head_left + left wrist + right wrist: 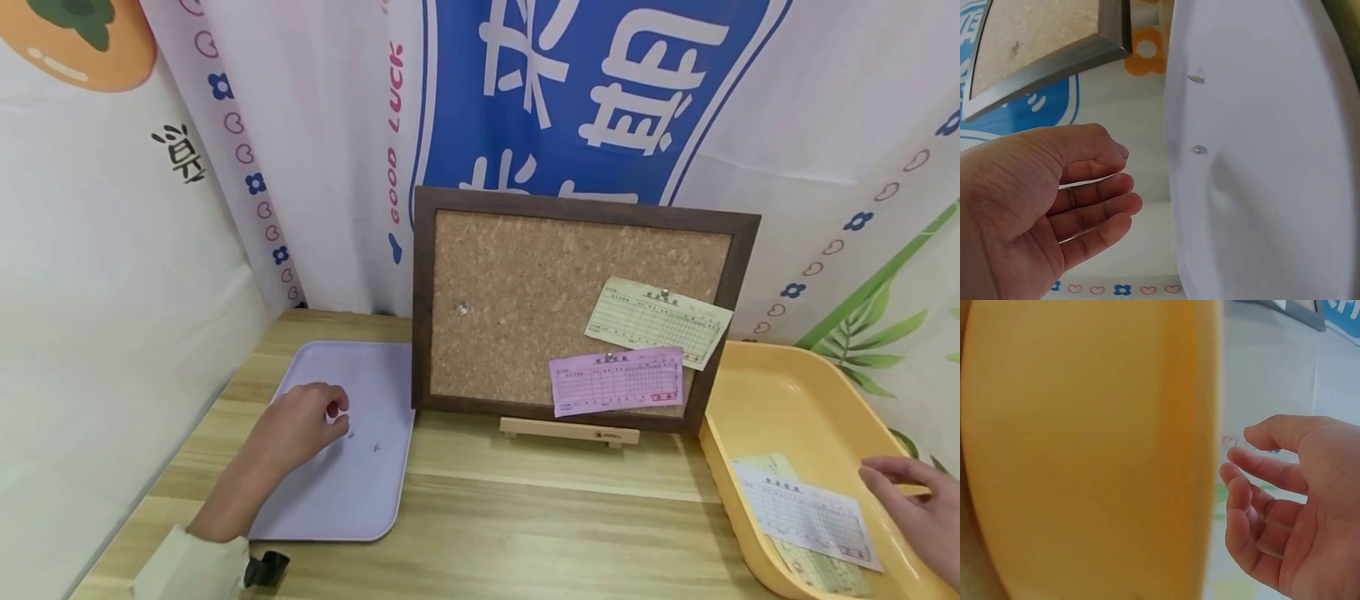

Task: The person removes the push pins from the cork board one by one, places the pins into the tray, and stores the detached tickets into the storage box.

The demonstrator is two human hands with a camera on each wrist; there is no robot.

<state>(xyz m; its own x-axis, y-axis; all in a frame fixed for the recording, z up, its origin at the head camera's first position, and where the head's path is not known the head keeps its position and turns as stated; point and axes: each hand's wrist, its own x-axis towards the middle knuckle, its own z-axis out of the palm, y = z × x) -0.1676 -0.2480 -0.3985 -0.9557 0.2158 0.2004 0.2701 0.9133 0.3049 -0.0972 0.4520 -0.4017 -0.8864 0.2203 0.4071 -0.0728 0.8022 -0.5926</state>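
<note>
My left hand (303,425) hovers over a lavender tray (352,508), fingers loosely bent and holding nothing. Two small clear pins lie on that tray, one pin (1199,150) close ahead of the fingertips and another pin (1196,79) farther along. Over the right side of a yellow tray (772,392) is my right hand (918,504), its fingers relaxed and nothing between them. Inside that tray a white paper slip (795,508) overlaps yellow-green slips (825,575). A framed cork board (517,292) carries a pinned yellow slip (630,312) and a pinned pink slip (577,387).
The board leans upright on a small wooden stand (562,430) between the trays, on a wood-grain table (525,508). A shiny clear pin (462,309) sits on the cork's left part. Behind hangs a printed curtain (337,167).
</note>
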